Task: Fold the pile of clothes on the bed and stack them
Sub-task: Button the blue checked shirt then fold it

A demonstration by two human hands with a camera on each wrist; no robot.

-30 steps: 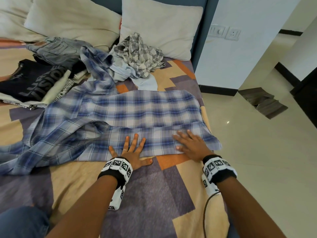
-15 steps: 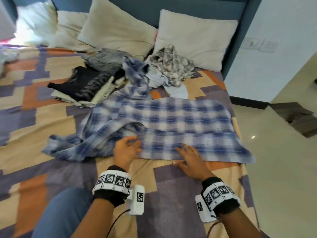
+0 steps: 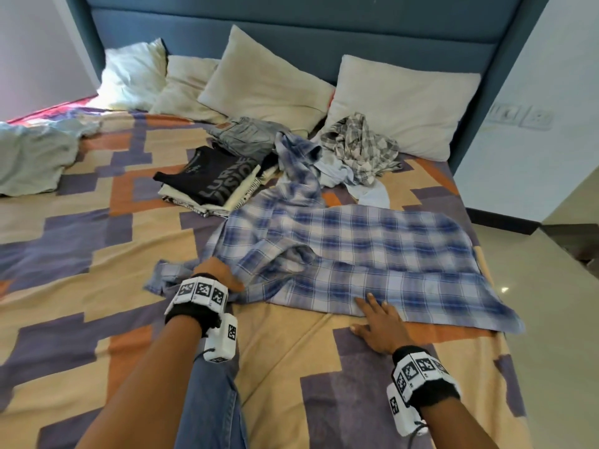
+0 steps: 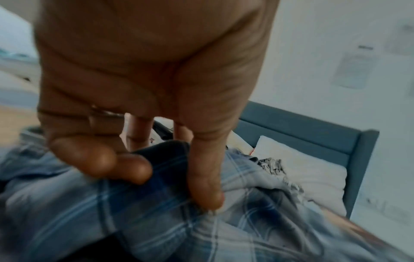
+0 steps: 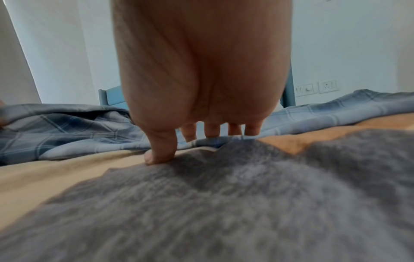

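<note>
Shirt (image 3: pixel 372 254) — soft matt cloth (plaid).

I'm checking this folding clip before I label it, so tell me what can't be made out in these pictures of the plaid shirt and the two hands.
- Left hand fingertips: hidden under plaid shirt folds in the head view; motion blur smears the left wrist view.
- Right hand fingertips: the shirt hem and palm hide them in the right wrist view.
- Print on the black T-shirt: cut off by its fold, head view.
- Garments under it in the folded stack: only edges show.
</note>
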